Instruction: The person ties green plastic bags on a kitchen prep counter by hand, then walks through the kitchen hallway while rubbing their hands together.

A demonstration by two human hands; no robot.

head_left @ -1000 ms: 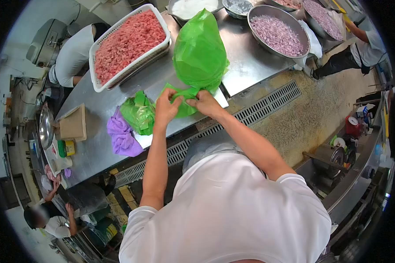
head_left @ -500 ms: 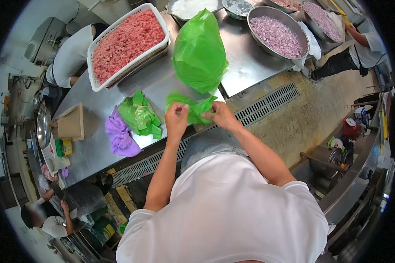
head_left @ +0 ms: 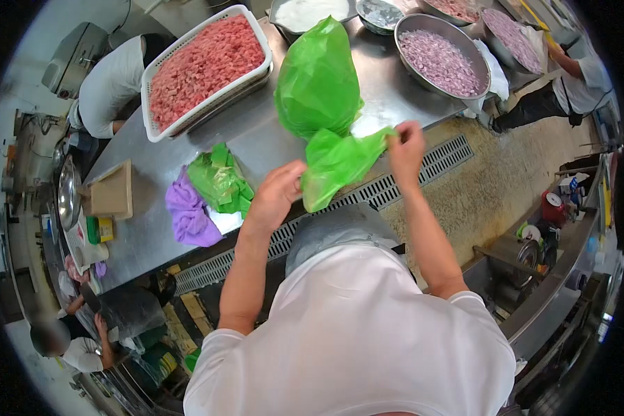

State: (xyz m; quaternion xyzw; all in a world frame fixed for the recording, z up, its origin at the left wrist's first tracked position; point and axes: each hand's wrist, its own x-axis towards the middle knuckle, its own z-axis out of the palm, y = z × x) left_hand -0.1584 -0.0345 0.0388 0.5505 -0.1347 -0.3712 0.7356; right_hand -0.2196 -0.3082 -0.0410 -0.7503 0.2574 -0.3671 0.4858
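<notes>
A green plastic bag [head_left: 340,166] is stretched out flat between my two hands at the table's near edge. My right hand [head_left: 405,154] pinches its upper right corner and pulls it out to the right. At its left side, my left hand [head_left: 274,194] is closed on the edge, fingertips partly hidden. Just beyond stands a bulging, filled green bag [head_left: 317,80]; whether the held plastic is joined to it I cannot tell. Crumpled green plastic bags [head_left: 220,182] lie left of my left hand, beside a purple cloth [head_left: 188,211].
A white basket [head_left: 148,114] of diced pink meat sits on the steel table [head_left: 256,118]. Steel bowls, one with chopped onion [head_left: 440,62], stand at the far right. A floor drain grate [head_left: 437,163] runs below the table edge. Other people work at left and right.
My hands have moved apart, the right one up and to the right, the left slightly down and left. The green plastic between them has gone from bunched to spread out.
</notes>
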